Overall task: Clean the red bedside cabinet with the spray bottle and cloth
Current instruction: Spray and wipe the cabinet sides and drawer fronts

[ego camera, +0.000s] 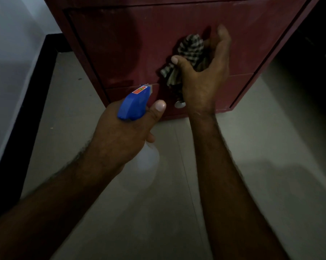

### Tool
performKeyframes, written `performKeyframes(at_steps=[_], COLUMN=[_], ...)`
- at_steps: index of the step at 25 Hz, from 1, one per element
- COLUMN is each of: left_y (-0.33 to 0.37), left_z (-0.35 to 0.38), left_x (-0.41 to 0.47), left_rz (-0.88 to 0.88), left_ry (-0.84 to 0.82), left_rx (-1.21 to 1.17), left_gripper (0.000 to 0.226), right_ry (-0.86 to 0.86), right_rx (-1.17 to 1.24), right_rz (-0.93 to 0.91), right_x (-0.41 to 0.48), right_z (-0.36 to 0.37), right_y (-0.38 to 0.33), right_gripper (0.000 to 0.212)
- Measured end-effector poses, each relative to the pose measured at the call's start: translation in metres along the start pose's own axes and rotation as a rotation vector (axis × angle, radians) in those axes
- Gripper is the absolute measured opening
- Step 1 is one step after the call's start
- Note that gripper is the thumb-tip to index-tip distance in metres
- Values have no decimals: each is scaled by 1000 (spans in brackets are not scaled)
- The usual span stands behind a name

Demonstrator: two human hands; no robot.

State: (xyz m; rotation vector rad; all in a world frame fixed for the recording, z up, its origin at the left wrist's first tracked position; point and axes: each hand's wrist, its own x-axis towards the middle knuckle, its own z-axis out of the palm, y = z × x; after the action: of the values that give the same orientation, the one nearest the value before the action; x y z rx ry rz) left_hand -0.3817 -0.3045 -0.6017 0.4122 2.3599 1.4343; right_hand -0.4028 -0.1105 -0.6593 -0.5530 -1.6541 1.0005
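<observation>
The person faced the front of the dark red, box-shaped wooden bedside cabinet (120, 44), which stood on a pale tiled floor (252, 147) beside a white wall with a black skirting band (36, 72). The left hand (124, 136) gripped the translucent plastic spray bottle with a blue trigger head (134, 104), fingers wrapped round its neck and thumb lying along the side; the nozzle pointed at the lower part of the cabinet front. Whether a finger sat on the trigger could not be told. The right hand (201, 79) held the bunched black-and-white checked cloth (191, 49) against the cabinet's front panel, the thumb and curled fingers closed round it and a loose tail hanging down towards a small round silver knob (180, 104). The step in hand looked like wiping the front panel, with the bottle kept ready. The dim light made it impossible to tell how wet the panel was. The next move probably called for firm strokes of the cloth across the panel, working down towards the lower section and round the knob, with another squirt wherever the surface was dry.
</observation>
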Motion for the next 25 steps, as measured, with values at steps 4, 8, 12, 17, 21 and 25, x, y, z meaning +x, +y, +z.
performKeyframes(at_steps=[4, 8, 12, 17, 21, 25], left_y=[-1, 1, 1, -1, 1, 3], left_z=[1, -1, 1, 1, 2, 4], left_x=[2, 4, 3, 3, 3, -2], left_rz=[-27, -17, 5, -7, 6, 8], left_ry=[-9, -2, -7, -22, -21, -15], left_rx=[24, 17, 18, 1, -5, -24], left_gripper=[47, 46, 46, 52, 48, 42], right_ry=[-92, -140, -79, -155, 126, 169], right_rx=[-85, 11, -16, -143, 339, 515], right_rz=[-168, -94, -87, -207, 204, 497], right_x=[16, 29, 26, 34, 7, -9], right_z=[-15, -28, -22, -18, -4, 7], right_y=[16, 14, -5, -15, -9, -2], right_gripper=[78, 53, 59, 58, 57, 64])
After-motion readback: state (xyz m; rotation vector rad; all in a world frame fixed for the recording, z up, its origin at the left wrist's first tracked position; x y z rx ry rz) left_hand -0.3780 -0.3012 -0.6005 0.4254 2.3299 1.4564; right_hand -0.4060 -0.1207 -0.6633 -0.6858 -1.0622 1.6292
